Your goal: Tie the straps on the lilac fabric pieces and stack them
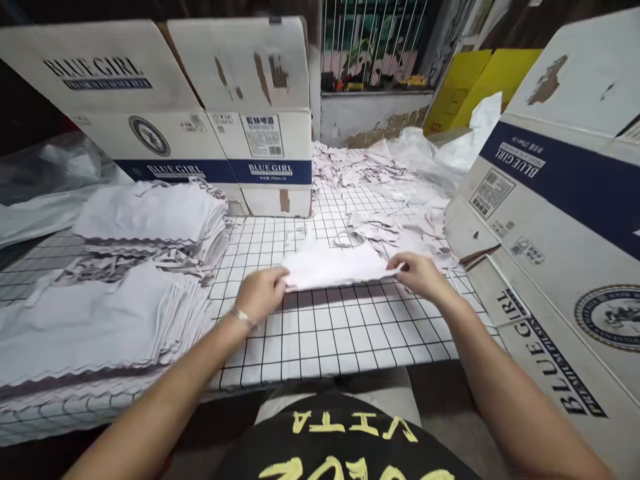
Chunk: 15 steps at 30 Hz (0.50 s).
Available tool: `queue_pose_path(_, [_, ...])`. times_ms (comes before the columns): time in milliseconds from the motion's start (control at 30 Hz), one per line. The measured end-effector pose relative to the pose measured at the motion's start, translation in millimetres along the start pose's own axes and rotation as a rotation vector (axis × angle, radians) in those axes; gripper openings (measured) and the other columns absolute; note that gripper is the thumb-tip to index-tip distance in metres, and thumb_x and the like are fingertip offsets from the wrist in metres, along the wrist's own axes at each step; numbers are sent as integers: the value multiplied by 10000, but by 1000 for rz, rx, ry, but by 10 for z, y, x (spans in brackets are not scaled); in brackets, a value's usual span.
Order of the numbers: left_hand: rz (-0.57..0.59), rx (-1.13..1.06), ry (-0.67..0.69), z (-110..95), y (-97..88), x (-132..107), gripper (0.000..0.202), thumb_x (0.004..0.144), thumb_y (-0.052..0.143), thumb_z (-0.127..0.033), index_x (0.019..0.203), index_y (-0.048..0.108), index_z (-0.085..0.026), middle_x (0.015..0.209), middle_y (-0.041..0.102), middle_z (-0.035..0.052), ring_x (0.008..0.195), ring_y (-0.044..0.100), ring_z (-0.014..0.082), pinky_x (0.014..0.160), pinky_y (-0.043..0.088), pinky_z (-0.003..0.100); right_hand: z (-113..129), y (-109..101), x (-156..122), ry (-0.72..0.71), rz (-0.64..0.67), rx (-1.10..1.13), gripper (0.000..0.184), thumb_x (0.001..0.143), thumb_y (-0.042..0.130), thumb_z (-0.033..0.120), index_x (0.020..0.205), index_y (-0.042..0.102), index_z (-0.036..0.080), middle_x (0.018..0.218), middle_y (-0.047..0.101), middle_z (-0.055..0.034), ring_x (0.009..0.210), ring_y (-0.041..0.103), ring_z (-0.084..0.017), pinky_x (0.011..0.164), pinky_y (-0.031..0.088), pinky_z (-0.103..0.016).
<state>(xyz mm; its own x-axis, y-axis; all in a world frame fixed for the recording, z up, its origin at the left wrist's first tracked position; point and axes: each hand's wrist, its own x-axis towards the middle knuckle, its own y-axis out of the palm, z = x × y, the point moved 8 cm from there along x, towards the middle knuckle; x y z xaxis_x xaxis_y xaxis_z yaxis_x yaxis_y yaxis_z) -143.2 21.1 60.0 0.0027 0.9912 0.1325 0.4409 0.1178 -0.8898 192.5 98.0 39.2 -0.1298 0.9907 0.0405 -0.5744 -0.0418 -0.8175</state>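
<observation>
- Landmark for all positions: the white tablecloth (330, 333) with its black grid, spread in front of you.
- Your left hand (260, 291) is pinched on the near left corner of the pale fabric piece (340, 263), thumb against fingers. A bracelet (244, 317) sits on that wrist.
- Your right hand (420, 272) is pinched on the right end of the same piece. Your two hands are well apart, with the fabric stretched between them.
- The fabric piece is at the middle of the tablecloth, its near edge roughly straight with a shadow below it. You cannot tell from this view how much of it touches the tablecloth.
- Loose fabric strips (400, 230) lie on the tablecloth just beyond your right hand; a larger heap of scraps (355, 167) covers its far end.
- On the tablecloth's left part are two stacks of pale, wavy-edged pieces: a far stack (145, 213) and a near stack (95, 323). The near stack reaches toward the tablecloth's near edge.
- A printed carton (200, 137) stands at the far left of the tablecloth, behind the far stack. A second carton (555, 207) stands along its right side, tilted in view.
- Beyond the tablecloth's far end are a yellow box (460, 87), to the right, and a barred window (375, 43).
</observation>
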Motion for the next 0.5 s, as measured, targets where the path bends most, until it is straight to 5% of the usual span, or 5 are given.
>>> queue_pose_path(67, [90,7,30,49,410,-446,341,806,464,-209,1017,722,-284,1011,728,47,919,668,270,827,518,391,-243,272,-382,-13,44,-16,267,621,525,92,764,687,248,787,631,-16,684,574,-178,677,472,-312])
queue_pose_path(167, [150,23,44,78,659,-856,380,819,432,-218,1062,704,-320,1008,718,56,922,665,294,786,533,430,-397,433,-784,-9,82,24,309,624,510,125,808,701,284,904,641,-26,786,601,-200,744,497,-334])
queue_pose_path(367, [175,46,28,125,592,-1170,379,855,379,-214,1084,673,-282,1024,704,68,949,657,263,823,514,403,-402,300,-1130,16,58,133,267,730,523,209,881,713,322,984,634,-44,946,624,-231,833,509,-381])
queue_pose_path(500, [304,-63,-38,219,492,-1224,328,854,503,-402,1143,618,-297,906,690,40,799,646,235,683,504,345,-321,283,-1290,-23,190,75,243,766,613,290,985,697,349,1047,615,-78,1027,590,-284,897,487,-445])
